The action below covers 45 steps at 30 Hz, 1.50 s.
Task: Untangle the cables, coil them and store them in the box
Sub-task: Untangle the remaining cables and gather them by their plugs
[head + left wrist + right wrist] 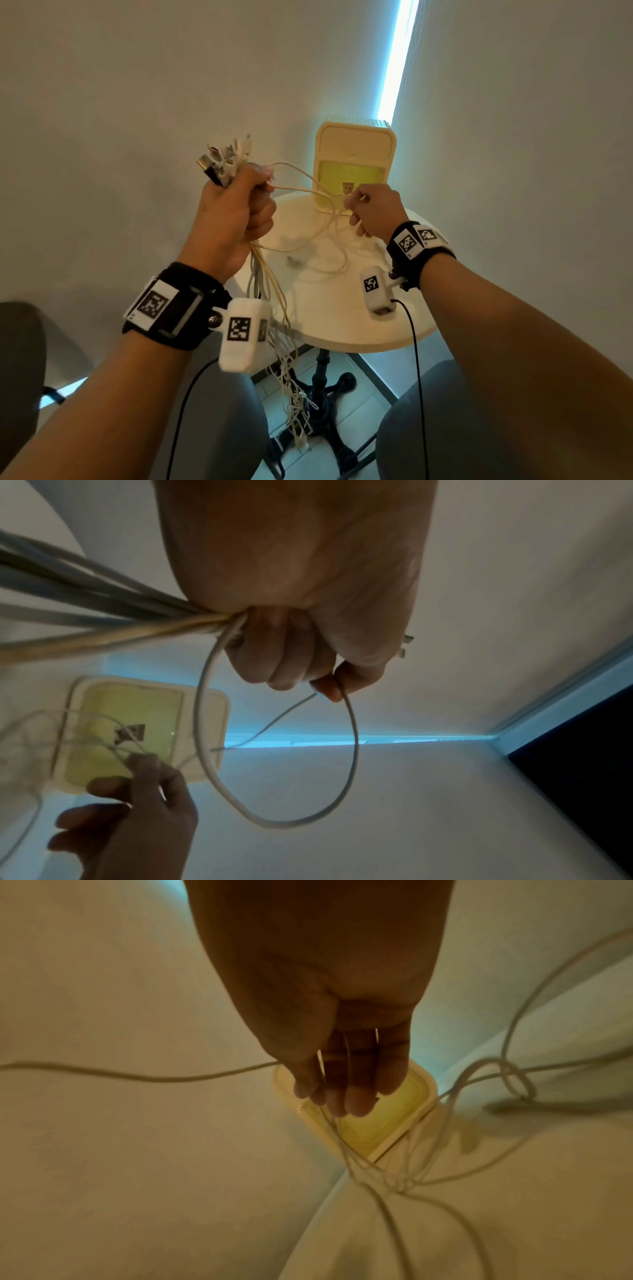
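My left hand [236,205] is raised left of the table and grips a bundle of white and cream cables [267,291]; their connectors [222,161] stick up out of the fist and the tails hang tangled toward the floor. In the left wrist view a loop [352,750] of one cable hangs from that hand [291,647]. My right hand [370,209] pinches a thin cable [308,178] that runs over from the left hand, right in front of the cream box [356,144]. The box [424,1093] shows a yellow-green inside beneath the right hand's fingers [356,1096].
A small round white table [342,315] on a black iron foot [325,394] carries the box and loose cable loops [329,246]. It stands in a corner between grey walls. My knees [445,428] are under its near edge. A dark seat [20,359] stands at the left.
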Each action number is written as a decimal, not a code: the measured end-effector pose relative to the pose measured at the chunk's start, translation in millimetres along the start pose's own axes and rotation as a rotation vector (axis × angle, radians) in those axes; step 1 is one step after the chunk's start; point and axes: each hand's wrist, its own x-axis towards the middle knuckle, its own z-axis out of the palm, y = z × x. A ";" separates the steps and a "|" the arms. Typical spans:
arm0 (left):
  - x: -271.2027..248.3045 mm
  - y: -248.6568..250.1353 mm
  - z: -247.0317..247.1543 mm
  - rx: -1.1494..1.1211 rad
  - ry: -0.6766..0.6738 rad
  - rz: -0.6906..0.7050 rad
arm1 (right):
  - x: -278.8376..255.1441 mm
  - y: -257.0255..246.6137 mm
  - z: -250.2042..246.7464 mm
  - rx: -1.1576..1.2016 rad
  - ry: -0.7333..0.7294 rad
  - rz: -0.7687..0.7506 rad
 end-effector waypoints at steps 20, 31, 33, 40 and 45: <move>-7.5 -33.2 -47.0 0.085 0.340 -0.151 | 3.3 -62.6 -20.8 0.245 0.031 -0.130; 9.9 -62.3 -40.4 0.348 0.444 -0.274 | -8.2 -68.5 -12.0 0.415 -0.106 -0.064; 12.3 -59.9 -26.8 0.402 0.396 -0.150 | -12.4 -73.0 -8.8 0.287 -0.134 -0.110; 22.2 -47.8 20.8 0.501 0.142 -0.019 | -23.8 -97.0 -5.2 0.119 -0.204 -0.278; 37.8 -60.8 21.9 0.517 0.154 -0.072 | -22.4 -102.0 -18.7 0.115 -0.118 -0.372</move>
